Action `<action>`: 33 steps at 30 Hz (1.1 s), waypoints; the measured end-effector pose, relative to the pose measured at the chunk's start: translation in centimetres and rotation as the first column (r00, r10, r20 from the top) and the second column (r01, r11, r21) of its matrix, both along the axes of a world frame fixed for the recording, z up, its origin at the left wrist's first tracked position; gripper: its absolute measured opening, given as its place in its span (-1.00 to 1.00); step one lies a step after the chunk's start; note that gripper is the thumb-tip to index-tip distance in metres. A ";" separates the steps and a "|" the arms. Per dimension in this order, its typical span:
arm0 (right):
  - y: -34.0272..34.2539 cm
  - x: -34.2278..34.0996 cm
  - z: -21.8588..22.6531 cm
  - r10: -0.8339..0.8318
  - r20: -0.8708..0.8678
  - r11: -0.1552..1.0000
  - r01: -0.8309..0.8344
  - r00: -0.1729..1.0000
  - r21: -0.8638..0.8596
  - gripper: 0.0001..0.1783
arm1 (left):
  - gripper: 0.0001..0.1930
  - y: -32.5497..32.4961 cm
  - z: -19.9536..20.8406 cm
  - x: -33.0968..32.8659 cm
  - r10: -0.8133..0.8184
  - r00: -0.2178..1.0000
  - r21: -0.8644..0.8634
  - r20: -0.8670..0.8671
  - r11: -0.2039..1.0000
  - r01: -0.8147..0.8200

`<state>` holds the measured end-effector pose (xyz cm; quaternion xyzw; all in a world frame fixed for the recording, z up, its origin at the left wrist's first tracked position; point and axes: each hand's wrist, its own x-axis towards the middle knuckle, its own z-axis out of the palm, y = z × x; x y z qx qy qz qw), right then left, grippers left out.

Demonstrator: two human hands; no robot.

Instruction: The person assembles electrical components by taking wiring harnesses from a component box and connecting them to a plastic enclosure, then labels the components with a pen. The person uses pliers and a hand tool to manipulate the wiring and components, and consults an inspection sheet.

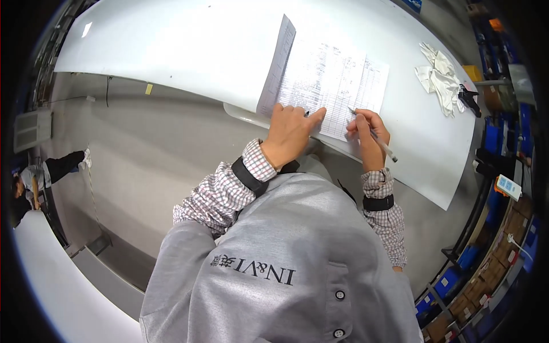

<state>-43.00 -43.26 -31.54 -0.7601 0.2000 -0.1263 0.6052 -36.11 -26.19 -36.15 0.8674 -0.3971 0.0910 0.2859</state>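
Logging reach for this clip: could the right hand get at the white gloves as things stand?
Likely yes: only bare tabletop seems to separate the right hand from the white gloves, though the pen it holds might hamper grasping.

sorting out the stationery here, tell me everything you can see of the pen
The pen is slim and straight, with a pale barrel that looks like plastic. The right hand grips it, fingers hiding its middle. It slants: the narrow tip points forward and left over the printed paper, while the back end sticks out to the right, above the white table. Whether the tip touches the paper can't be told.
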 end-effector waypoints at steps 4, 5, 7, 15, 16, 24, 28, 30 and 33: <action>0.9 1.6 0.7 0.030 0.002 0.999 -0.030 1.000 -0.034 -0.88 | -0.49 -0.2 -0.1 -0.1 0.006 1.000 0.008 -0.007 1.000 -0.006; 1.0 2.1 0.2 0.043 -0.015 0.999 -0.043 0.999 0.018 -0.87 | -0.49 -0.2 -0.3 -0.1 0.009 1.000 0.001 -0.009 1.000 -0.009; 1.1 2.8 -0.8 0.033 0.021 0.999 -0.034 0.999 0.027 -0.83 | -0.49 -0.4 -0.4 -0.1 0.019 1.000 -0.053 0.008 0.998 -0.019; 0.7 2.9 -2.9 -0.062 0.025 0.988 0.065 0.998 -0.139 -0.79 | -0.54 -0.7 -0.6 -0.3 0.027 0.999 -0.073 0.029 0.997 -0.025; 0.7 2.9 -3.1 -0.071 0.015 0.983 0.072 0.997 -0.169 -0.79 | -0.55 -0.8 -0.7 -0.3 0.029 0.999 -0.075 0.039 0.997 -0.026; 0.8 3.1 -3.5 -0.052 0.057 0.977 0.062 0.997 -0.204 -0.78 | -0.55 -0.8 -0.5 -0.1 0.021 0.999 -0.071 0.036 0.997 -0.018; 1.1 3.0 -3.2 -0.083 0.022 0.983 0.086 0.996 -0.160 -0.78 | -0.55 -0.4 -0.5 0.1 0.019 0.998 -0.056 0.063 0.998 -0.015; 0.5 3.3 -3.7 -0.150 0.131 0.980 0.165 0.980 -0.115 -0.79 | -0.54 -0.5 -0.3 0.2 0.013 0.998 -0.031 0.057 0.999 -0.012; 0.3 3.2 -2.4 -0.226 0.116 0.973 0.219 0.967 0.065 -0.77 | -0.56 -0.5 -0.3 0.3 0.025 0.997 -0.015 0.067 1.000 -0.024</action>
